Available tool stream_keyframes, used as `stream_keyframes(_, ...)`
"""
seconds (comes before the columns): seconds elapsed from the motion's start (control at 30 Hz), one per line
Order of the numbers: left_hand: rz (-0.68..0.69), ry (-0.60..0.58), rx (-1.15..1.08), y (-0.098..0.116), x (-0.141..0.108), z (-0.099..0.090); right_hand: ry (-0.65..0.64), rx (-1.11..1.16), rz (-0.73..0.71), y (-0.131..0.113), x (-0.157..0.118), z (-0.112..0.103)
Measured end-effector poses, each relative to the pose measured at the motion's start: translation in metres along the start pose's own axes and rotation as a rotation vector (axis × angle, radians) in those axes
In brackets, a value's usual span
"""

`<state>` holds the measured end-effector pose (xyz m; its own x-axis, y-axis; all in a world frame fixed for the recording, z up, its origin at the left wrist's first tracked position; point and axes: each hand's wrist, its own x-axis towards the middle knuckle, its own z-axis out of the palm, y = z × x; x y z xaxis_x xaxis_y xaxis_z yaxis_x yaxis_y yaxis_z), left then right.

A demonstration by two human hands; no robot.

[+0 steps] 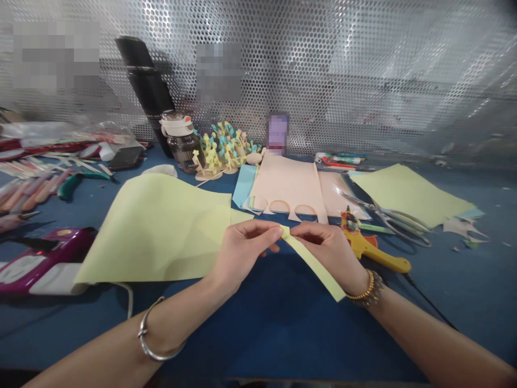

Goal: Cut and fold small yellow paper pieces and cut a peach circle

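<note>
Left hand [244,253]: pinching a narrow pale-green paper strip [313,264] between thumb and fingertips
Right hand [329,250]: also pinching it, pulling against the left to keep it taut

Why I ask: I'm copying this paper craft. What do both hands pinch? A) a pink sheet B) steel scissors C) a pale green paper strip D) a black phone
C: the left hand and right hand both pinch the pale green paper strip.
</note>
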<state>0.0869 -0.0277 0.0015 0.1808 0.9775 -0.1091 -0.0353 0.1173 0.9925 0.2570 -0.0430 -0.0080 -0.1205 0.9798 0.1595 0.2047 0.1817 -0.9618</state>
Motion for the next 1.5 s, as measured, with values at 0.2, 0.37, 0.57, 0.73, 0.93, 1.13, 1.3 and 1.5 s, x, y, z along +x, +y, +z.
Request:
stream_keyframes(0.2, 0.007, -0.019, -0.019, -0.0017, -0.0001, 0.0003, 0.020, -0.052, -0.013, -0.0029, 0.0005, 0.0005)
stream_keyframes(0.37, -0.002, -0.047, -0.043, -0.0018, -0.0002, 0.0001, 0.037, 0.006, 0.030, -0.0028, 0.0003, 0.0014)
stream_keyframes(0.57, -0.008, -0.045, -0.076, -0.0021, 0.0000, 0.0008, 0.041, 0.021, 0.034, -0.0024, -0.0003, 0.0015)
stream_keyframes(0.73, 0.063, -0.080, -0.072, -0.0036, -0.0017, 0.0008, 0.075, -0.009, 0.016, -0.0004, 0.0002, 0.0007)
stream_keyframes(0.93, 0.162, -0.040, 0.085, -0.0027, -0.0017, 0.0002, 0.080, -0.034, 0.000, -0.0026, -0.0005, 0.0034)
stream_keyframes(1.13, 0.081, -0.042, -0.024, -0.0033, 0.0002, 0.0019, 0.066, -0.045, -0.014, -0.0053, -0.0016, 0.0029)
stream_keyframes(1.3, 0.031, -0.065, -0.099, -0.0041, 0.0001, 0.0034, 0.047, -0.075, -0.023, -0.0043, -0.0007, 0.0010)
stream_keyframes(1.5, 0.034, -0.048, -0.056, -0.0031, -0.0005, 0.0038, 0.054, -0.074, -0.019, -0.0043, -0.0002, 0.0028)
